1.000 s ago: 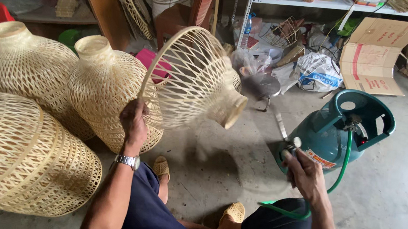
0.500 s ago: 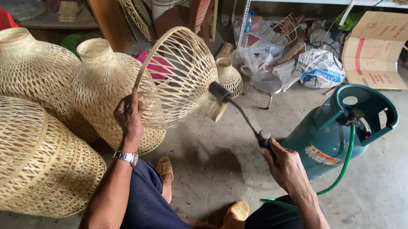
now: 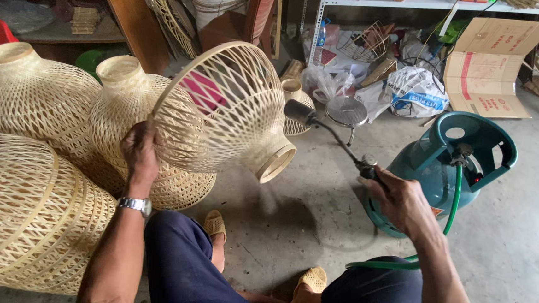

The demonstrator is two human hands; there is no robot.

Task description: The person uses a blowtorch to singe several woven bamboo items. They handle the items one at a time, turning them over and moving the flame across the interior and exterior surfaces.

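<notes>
1. You have one view only, from the camera on your head, so no second view overlaps it.
2. It looks steeply down and forward over your own lap: your knees and sandalled feet fill the bottom edge.
3. It sits close to your work. Your left hand point(image 3: 139, 155) and right hand point(image 3: 402, 202) lie in the middle band, forearms running in from the lower edge.
4. The woven lampshade point(image 3: 228, 107) held up in front of you sits near the centre of the frame.
5. Farther off, the top edge takes in the shelving point(image 3: 419, 2) across the concrete floor point(image 3: 516, 238), seen at a slanting angle.
</notes>
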